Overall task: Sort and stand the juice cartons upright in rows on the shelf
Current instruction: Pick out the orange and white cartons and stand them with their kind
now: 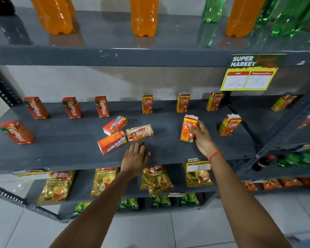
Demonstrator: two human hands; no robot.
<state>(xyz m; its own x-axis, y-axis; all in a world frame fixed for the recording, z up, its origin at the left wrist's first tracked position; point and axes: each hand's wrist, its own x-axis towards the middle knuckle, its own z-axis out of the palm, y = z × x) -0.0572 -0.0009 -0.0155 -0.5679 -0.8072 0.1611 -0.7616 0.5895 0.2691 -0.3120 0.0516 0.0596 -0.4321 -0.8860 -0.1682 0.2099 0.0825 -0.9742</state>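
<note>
My right hand point(200, 136) grips an orange Real carton point(187, 128) that stands upright on the grey shelf point(70, 151). My left hand point(136, 155) lies flat on the shelf, fingers apart, just below three cartons lying on their sides: two red ones point(115, 125) point(111, 142) and a pale one point(139, 132). Red Maaza cartons point(36, 107) stand upright at the back left, with one more point(16, 132) in front. Real cartons point(147, 104) stand along the back right, and another point(229, 124) stands right of my right hand.
Orange point(143, 17) and green bottles point(213, 9) stand on the shelf above. A yellow price sign point(249, 76) hangs from that shelf's edge. Tea packets point(58, 185) fill the shelf below. A second rack point(284, 158) joins at the right.
</note>
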